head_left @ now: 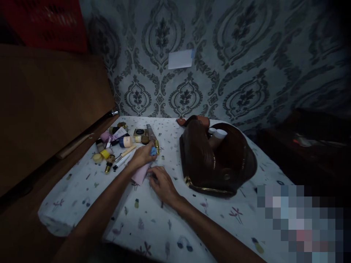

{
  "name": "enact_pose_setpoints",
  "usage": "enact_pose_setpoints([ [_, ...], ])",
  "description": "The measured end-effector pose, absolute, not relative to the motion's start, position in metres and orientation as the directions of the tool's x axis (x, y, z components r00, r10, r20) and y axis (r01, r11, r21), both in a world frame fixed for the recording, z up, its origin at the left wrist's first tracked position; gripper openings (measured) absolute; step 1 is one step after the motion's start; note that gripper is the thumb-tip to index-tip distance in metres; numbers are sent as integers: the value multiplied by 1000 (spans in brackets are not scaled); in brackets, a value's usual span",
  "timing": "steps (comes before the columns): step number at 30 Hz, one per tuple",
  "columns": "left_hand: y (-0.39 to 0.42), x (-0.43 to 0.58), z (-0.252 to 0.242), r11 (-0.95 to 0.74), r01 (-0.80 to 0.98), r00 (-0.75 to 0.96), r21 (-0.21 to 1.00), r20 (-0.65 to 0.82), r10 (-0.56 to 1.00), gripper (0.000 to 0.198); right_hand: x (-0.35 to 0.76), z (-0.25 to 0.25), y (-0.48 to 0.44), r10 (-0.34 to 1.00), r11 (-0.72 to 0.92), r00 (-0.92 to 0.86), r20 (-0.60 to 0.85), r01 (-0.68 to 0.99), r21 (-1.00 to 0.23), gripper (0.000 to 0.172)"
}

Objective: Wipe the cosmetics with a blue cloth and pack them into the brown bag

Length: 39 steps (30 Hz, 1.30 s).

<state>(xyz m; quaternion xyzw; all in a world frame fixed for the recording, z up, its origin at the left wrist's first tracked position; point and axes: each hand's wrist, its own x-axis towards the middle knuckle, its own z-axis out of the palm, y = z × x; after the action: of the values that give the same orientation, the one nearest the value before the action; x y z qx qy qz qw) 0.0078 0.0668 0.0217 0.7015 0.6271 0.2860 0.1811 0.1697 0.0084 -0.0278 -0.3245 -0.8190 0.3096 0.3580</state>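
My left hand (142,155) is closed around the upper end of a pink squeeze tube (140,174), where a blue cap (153,151) shows by the fingertips. Just right of the tube, my right hand (164,186) has its fingers loosely bent and apart, fingertips close to the tube's edge; whether they touch it I cannot tell. Around my left hand lie cosmetics: a gold-capped item (157,146), a grey tube (150,132), slim white pens (124,160), a navy and cream jar (125,141) and a small gold-capped bottle (109,163).
A brown leather bag (197,157) stands gaping on the right of the patterned tablecloth (153,219), with a white-capped container (218,138) inside. Wooden furniture (49,109) borders the left side, below a red basket (55,25). Patterned wallpaper (137,47) rises behind.
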Motion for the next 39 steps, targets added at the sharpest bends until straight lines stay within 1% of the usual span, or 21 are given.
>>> enact_pose_setpoints([
  [3, 59, 16, 24, -155, 737, 31, 658, 196, 980, 31, 170, -28, 9, 758, 590, -526, 385, 304, -748, 19],
  [6, 58, 16, 26, -156, 647, -32, 746, 231, 972, 28, 170, -27, 8, 777, 561, -491, 394, 256, -787, 16],
  [7, 60, 15, 27, -154, 605, -67, 781, 243, 968, 27, 170, -26, 8, 789, 536, -477, 388, 224, -814, 18],
  [8, 62, 13, 27, -151, 555, -107, 818, 251, 962, 25, 169, -24, 7, 804, 500, -464, 373, 185, -846, 25],
  [9, 64, 11, 27, -149, 499, -150, 853, 254, 955, 24, 169, -23, 6, 821, 452, -452, 348, 143, -881, 35],
  [11, 69, 10, 26, -149, 379, -234, 913, 250, 939, 21, 169, -19, 3, 863, 316, -432, 262, 56, -947, 57],
  [12, 71, 11, 25, -153, 320, -269, 935, 245, 932, 21, 168, -18, 2, 882, 233, -423, 207, 11, -972, 65],
  [13, 72, 13, 23, -160, 265, -295, 951, 238, 925, 20, 168, -16, 2, 896, 144, -419, 145, -36, -989, 70],
  [15, 72, 18, 20, -177, 177, -313, 968, 225, 923, 20, 168, -13, 0, 903, -42, -429, 20, -134, -990, 74],
  [17, 69, 23, 17, -193, 116, -281, 974, 219, 935, 20, 169, -9, -1, 887, -199, -456, -78, -223, -954, 73],
  [19, 66, 24, 17, -206, 79, -218, 975, 219, 951, 23, 174, -5, -2, 874, -301, -465, -143, -285, -910, 66],
  [21, 64, 22, 18, -233, 78, -104, 969, 241, 965, 26, 182, -1, -2, 868, -365, -456, -196, -320, -874, 57],
  [24, 64, 14, 20, -307, 134, 110, 942, 294, 949, 28, 192, 3, -2, 850, -445, -452, -269, -346, -826, 47],
  [26, 65, 9, 20, -339, 169, 187, 925, 308, 933, 29, 195, 5, -2, 843, -476, -449, -298, -361, -802, 47],
  [30, 66, 5, 16, -324, 178, 192, 929, 290, 938, 30, 194, 7, -3, 839, -465, -455, -297, -320, -825, 51],
  [35, 67, 4, 17, -257, 155, 181, 954, 229, 957, 32, 193, 5, -1, 852, -380, -464, -241, -232, -895, 56],
  [39, 68, 3, 18, -226, 161, 168, 961, 199, 966, 33, 197, -1, 3, 883, -239, -441, -164, -121, -963, 62],
])
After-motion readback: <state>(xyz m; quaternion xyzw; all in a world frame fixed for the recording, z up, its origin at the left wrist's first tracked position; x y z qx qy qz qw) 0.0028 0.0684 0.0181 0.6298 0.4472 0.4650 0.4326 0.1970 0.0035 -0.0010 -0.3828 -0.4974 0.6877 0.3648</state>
